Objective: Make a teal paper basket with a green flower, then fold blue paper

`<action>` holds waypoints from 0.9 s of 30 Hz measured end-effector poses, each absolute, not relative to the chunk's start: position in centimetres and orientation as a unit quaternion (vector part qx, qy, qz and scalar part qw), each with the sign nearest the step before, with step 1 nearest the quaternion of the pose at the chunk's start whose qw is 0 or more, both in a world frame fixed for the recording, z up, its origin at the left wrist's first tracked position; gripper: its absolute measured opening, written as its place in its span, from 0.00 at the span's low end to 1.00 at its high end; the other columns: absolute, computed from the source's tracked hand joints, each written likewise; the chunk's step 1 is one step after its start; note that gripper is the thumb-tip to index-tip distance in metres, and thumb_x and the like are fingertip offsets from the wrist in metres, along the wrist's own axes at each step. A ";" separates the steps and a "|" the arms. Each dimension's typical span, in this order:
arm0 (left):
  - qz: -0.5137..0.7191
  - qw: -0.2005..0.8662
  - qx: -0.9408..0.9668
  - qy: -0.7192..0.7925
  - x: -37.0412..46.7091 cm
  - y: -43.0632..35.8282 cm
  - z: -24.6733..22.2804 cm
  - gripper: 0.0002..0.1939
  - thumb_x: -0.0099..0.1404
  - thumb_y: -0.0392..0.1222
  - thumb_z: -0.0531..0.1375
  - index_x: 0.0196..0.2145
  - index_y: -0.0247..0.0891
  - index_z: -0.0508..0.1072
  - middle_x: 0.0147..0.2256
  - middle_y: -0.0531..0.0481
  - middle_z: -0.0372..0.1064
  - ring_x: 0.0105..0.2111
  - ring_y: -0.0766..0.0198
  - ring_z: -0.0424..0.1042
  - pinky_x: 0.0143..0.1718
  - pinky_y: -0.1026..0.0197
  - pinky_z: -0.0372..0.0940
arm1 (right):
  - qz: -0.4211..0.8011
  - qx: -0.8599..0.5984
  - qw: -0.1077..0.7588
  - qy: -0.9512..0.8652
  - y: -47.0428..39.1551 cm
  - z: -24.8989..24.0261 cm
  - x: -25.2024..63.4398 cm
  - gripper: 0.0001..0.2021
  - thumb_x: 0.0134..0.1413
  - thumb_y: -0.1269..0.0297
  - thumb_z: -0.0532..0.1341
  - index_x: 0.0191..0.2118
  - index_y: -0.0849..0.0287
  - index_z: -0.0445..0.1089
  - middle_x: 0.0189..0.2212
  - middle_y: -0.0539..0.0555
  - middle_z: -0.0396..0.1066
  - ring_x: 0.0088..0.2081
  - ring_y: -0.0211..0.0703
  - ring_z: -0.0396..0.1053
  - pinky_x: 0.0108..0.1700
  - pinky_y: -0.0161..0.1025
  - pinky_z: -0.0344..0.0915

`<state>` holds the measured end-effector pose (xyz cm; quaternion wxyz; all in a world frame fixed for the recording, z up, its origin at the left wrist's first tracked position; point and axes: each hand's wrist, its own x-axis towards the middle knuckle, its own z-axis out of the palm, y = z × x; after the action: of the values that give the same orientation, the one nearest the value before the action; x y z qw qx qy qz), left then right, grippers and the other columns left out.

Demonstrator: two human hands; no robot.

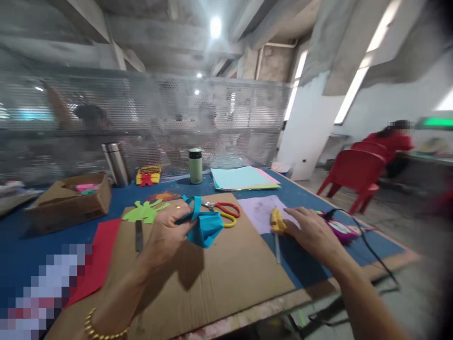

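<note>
Blue folded piece is pinched in the left hand; right hand meets yellow glue gun, closure indeterminate; lifting it would require secure finger contact

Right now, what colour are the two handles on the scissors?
One red-orange, one yellow; clearest in the head view.

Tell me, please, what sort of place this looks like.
Probably a craft workshop or craft classroom: scissors, a stack of coloured paper and a green paper cut-out lie out on the table, under a bare concrete ceiling.
</note>
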<state>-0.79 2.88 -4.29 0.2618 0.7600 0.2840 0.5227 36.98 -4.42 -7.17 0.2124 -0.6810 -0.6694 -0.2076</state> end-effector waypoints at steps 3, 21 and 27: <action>0.526 0.248 0.757 0.298 -0.8 3.0 -4.6 0.14 0.61 0.46 0.65 0.20 0.42 0.72 0.24 0.51 0.65 0.30 0.58 0.65 0.35 0.56 0.62 | -0.181 -0.723 0.083 -0.661 -6.0 -9.1 39.2 0.13 0.66 0.61 0.57 0.47 0.60 0.76 0.45 0.63 0.77 0.44 0.54 0.73 0.45 0.46 0.67; 0.515 0.292 0.753 0.287 0.1 4.3 -6.0 0.20 0.63 0.51 0.65 0.19 0.38 0.72 0.22 0.52 0.64 0.29 0.62 0.62 0.33 0.57 0.57 | -0.049 -0.565 0.320 -0.759 -5.7 -8.0 37.0 0.20 0.69 0.48 0.53 0.51 0.56 0.73 0.44 0.60 0.75 0.43 0.49 0.75 0.45 0.42 0.73; 0.491 0.253 0.777 0.303 0.1 4.3 -6.5 0.19 0.66 0.46 0.64 0.19 0.39 0.68 0.23 0.52 0.65 0.32 0.60 0.63 0.35 0.56 0.55 | 0.087 -0.497 0.375 -0.778 -7.6 -5.2 31.3 0.17 0.68 0.51 0.56 0.53 0.51 0.75 0.43 0.54 0.77 0.42 0.48 0.75 0.45 0.38 0.74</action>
<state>0.13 4.32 -6.54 0.2527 0.7765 0.3031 0.4912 31.27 -7.62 -5.19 0.3754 -0.4968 -0.7776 0.0870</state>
